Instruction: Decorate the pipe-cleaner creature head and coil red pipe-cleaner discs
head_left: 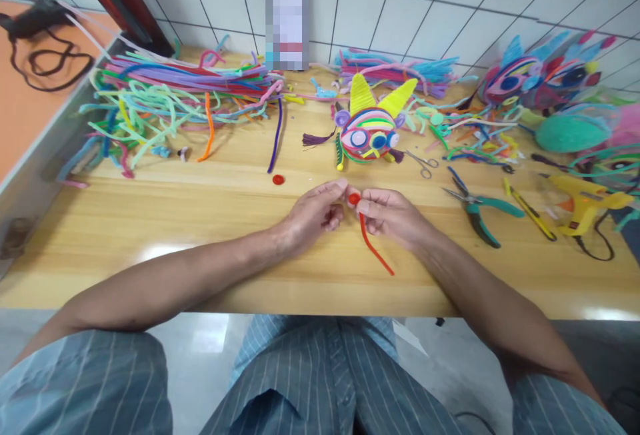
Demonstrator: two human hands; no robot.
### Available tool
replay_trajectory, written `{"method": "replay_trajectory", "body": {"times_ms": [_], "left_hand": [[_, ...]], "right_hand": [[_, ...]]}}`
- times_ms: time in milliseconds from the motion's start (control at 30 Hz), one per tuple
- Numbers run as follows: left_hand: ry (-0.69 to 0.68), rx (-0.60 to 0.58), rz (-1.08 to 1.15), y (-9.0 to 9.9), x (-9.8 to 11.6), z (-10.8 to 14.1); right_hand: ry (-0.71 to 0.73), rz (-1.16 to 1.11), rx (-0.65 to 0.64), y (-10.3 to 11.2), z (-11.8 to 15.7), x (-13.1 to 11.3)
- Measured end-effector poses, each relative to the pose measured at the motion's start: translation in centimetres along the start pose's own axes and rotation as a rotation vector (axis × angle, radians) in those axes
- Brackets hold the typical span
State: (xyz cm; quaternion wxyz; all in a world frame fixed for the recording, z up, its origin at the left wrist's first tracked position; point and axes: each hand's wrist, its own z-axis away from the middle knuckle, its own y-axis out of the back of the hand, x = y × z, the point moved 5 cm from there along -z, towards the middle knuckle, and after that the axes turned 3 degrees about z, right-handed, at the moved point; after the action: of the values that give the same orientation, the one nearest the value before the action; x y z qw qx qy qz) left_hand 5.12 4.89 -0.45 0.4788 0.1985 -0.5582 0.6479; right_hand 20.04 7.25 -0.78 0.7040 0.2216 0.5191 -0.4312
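A red pipe cleaner [371, 246] is wound into a small coil at its upper end, and its loose tail hangs down toward the table's front edge. My right hand [393, 215] pinches it just below the coil. Touching or nearly touching the coil from the left is my left hand [316, 214], its thumb and forefinger pressed together; whether anything is between them is too small to tell. A finished red coil [278, 180] lies flat on the table to the left. Beyond my hands sits a colourful animal head [370, 134] with yellow ears and round eyes.
Bundles of pipe cleaners [190, 78] lie at the back left. To the right are small scissors [425, 166], pliers [475, 207], a yellow cutter [533, 212] and a yellow glue gun [575, 202]. A phone [289, 18] leans on the tiled wall.
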Motion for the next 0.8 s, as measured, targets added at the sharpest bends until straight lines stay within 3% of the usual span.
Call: {"method": "replay_trajectory", "body": {"times_ms": [267,533,800], "left_hand": [[-0.019,-0.165,-0.268,0.5,1.0,-0.8],[-0.086,0.0,-0.177,0.3,0.3,0.1],[-0.039,0.063,-0.013,0.1,-0.7,0.4]], "right_hand": [[-0.027,0.065,-0.082,0.5,0.3,-0.4],[0.042,0.059,-0.074,-0.3,0.1,0.2],[0.032,0.048,-0.041,-0.3,0.0,0.3]]}}
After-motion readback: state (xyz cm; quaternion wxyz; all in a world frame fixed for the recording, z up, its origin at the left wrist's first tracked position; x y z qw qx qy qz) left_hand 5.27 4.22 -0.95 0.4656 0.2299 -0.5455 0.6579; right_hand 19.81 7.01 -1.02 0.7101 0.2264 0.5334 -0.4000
